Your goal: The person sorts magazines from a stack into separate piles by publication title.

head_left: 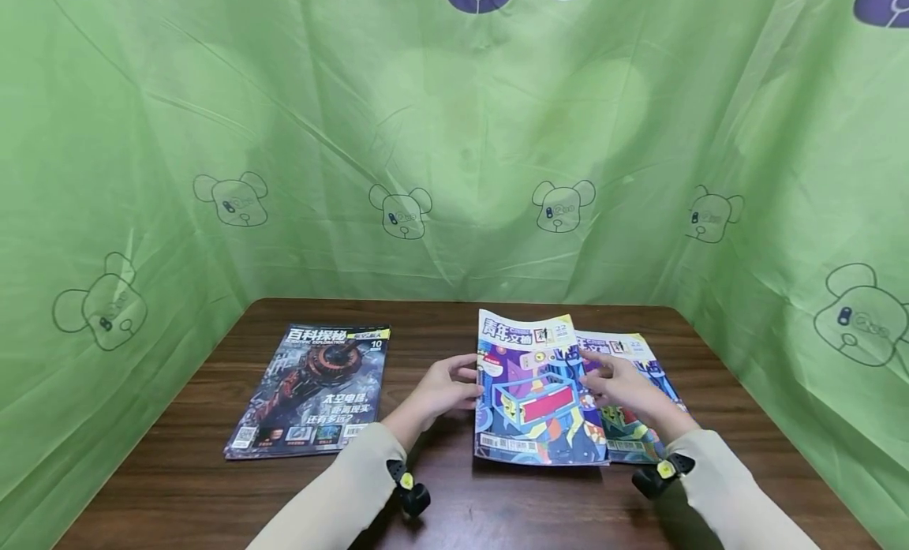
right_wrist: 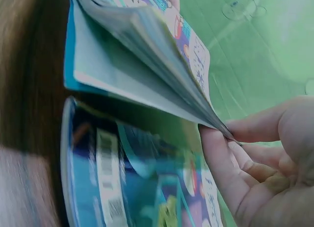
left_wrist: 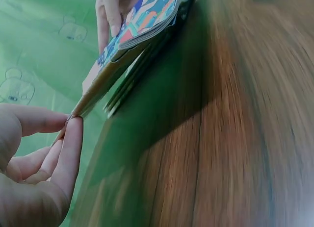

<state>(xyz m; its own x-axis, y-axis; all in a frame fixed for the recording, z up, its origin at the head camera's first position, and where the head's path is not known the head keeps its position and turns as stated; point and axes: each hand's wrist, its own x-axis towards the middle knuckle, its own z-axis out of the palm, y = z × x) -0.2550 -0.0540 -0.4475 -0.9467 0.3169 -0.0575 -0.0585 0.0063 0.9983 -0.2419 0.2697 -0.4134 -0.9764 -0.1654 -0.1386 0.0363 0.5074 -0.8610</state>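
Note:
A colourful magazine [head_left: 529, 404], its cover showing a blue-framed red box, hangs between my two hands. At its left side, my left hand [head_left: 442, 388] pinches the spine edge between thumb and fingers, as the left wrist view shows. My right hand [right_wrist: 274, 163] pinches the page edges on the opposite side, and some pages fan apart at the bottom. Behind and to the right lies a second magazine [head_left: 632, 435] with a similar cover, partly hidden by the held one and my right hand.
A dark magazine [head_left: 319, 392] with a reddish machine on its cover lies at the left of the brown wooden table [head_left: 234, 503]. Green fabric [head_left: 454, 250] printed with bear heads stands around the back and sides of the table.

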